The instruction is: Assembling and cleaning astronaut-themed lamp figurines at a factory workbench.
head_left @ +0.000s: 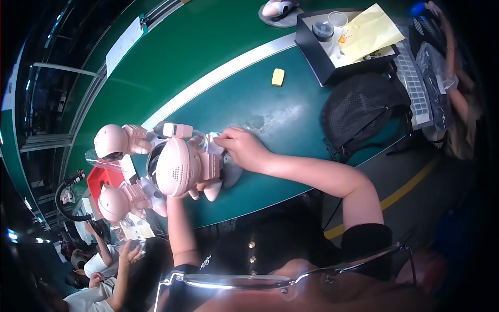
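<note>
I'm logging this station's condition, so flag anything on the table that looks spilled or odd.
A whitish, patchy mark on the green tabletop, just beyond the right hand, breaks the plain surface; whether residue, wear or glare, I can't tell.

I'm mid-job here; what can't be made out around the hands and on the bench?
All in the head view:
- Left hand: hidden behind the nearest pink astronaut figure.
- That figure's visor: mostly turned away.
- Right hand's grip: too small to tell what the fingertips pinch.
- Black box's contents: partly covered by yellow paper.
</note>
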Tool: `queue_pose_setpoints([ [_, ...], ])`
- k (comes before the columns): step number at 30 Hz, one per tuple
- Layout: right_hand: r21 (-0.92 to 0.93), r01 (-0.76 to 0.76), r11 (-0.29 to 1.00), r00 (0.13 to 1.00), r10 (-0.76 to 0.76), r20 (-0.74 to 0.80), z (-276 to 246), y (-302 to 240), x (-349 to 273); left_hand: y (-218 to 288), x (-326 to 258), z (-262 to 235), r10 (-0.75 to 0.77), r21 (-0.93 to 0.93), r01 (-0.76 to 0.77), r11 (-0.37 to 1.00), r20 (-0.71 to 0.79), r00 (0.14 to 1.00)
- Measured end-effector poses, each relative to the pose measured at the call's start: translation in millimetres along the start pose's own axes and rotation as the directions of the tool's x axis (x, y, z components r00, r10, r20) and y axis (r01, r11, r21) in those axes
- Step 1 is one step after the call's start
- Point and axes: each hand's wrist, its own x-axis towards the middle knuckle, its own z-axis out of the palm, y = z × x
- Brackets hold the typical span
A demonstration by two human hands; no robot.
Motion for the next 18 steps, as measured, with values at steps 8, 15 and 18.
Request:
queue_pose_setpoints([
  [8, 0.316, -0.223, 0.922, 0.974, 0.199, 0.106, -29.6, -26.4, -15.7, 6.8, -7.1, 4.1, -0.01, -0.007, 0.01, 1.0, -0.017, 1.0],
  [15, 0.231, -0.137, 0.963, 0.972, 0.176, -0.157, 26.4, -26.2, -13.9, 2.2, 6.0, 1.7, -0.012, -0.026, 0.013, 1.0, 0.066, 0.998],
  [18, 0.423, -0.217, 0.88, 0.968, 0.14, 0.206, 7.4, -52.5, -50.2, 4.8, 5.0, 2.5, -0.01, -0.022, 0.012, 1.0, 0.074, 0.997],
])
